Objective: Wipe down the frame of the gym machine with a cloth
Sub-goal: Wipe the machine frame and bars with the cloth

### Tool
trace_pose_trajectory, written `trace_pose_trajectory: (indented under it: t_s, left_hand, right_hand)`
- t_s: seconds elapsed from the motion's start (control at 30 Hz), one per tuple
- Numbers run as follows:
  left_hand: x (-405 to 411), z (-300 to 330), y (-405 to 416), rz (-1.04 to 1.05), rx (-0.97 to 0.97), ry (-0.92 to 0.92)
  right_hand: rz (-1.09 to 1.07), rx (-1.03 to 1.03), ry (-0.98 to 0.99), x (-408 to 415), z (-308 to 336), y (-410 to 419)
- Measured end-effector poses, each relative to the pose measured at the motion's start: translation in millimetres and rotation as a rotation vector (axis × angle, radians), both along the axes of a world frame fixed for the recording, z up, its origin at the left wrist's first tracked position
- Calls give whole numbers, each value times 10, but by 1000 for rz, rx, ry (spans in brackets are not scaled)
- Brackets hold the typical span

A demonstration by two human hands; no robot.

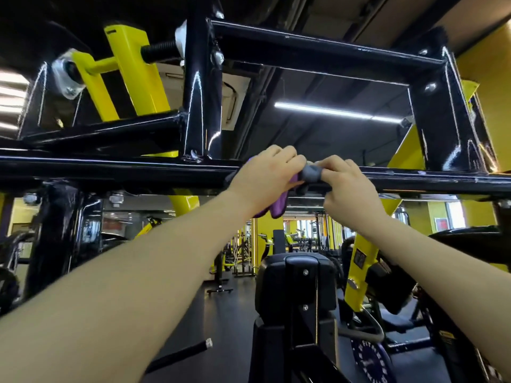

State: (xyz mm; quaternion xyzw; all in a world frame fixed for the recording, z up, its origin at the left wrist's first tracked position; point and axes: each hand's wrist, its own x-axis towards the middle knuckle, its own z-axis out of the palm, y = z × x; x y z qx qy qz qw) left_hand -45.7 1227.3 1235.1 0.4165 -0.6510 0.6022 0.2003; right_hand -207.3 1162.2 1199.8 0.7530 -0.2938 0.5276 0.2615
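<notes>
Head view: both arms reached up to the black crossbar of the gym machine frame.
Left hand: fingers clenched round the cloth, at 12 o'clock of centre.
Right hand: fingers pinched the cloth's grey end, just beside the left.
Cloth: purple and grey, bunched against the crossbar, its purple tail hanging toward 6 o'clock.
Seat pad: black, at 6 o'clock.
</notes>
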Motion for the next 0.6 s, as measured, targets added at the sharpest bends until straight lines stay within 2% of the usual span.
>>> trace_pose_trajectory:
  t_s: [0.17, 0.3, 0.47, 0.6]
  left_hand:
    - [350, 1, 233, -14, -91, -71]
    - [292, -44, 187, 14, -174, -22]
    - [76, -103, 9, 75, -274, 44]
    - [-350, -94, -398, 99, -323, -13]
  right_hand:
    - [37, 13, 12, 16, 17, 55]
    - [108, 8, 37, -111, 52, -8]
    - [90, -22, -184, -541, 2, -398]
    - [55, -61, -170, -774, 27, -718]
